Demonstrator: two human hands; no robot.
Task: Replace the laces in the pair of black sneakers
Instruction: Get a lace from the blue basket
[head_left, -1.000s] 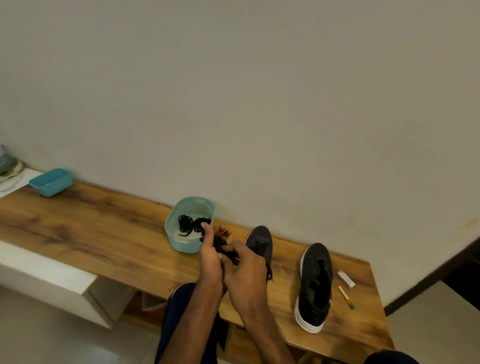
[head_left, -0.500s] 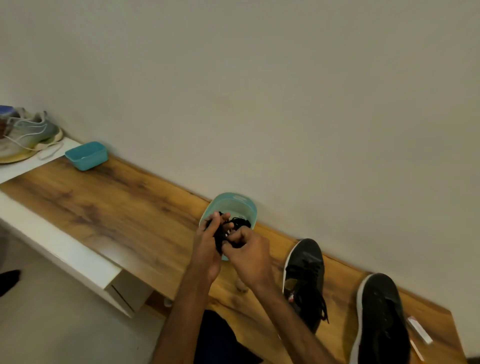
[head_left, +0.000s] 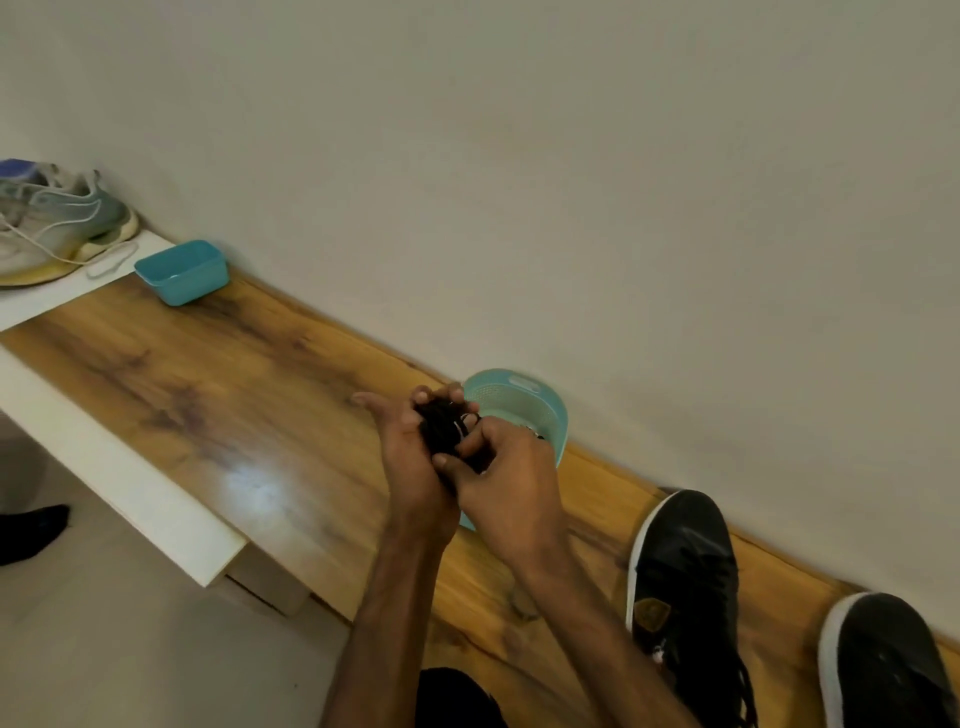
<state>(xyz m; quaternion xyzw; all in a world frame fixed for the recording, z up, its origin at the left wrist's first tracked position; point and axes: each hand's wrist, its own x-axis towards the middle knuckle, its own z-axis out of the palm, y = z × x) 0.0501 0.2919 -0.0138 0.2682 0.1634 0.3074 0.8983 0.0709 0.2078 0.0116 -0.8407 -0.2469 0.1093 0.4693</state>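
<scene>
The left hand (head_left: 410, 467) and right hand (head_left: 506, 483) each have their grip clamped on a black lace bundle (head_left: 441, 426), held just above the teal basket (head_left: 524, 400). The nearer black sneaker (head_left: 685, 566) and its mate (head_left: 883, 660) sit on the tabletop (head_left: 234, 395) to the right, and relacing seems not yet begun.

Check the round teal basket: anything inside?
The round teal basket shows only its perforated far wall. The left hand and right hand hold a black lace bundle in front of it, hiding its floor and near side; contents there cannot be seen.
</scene>
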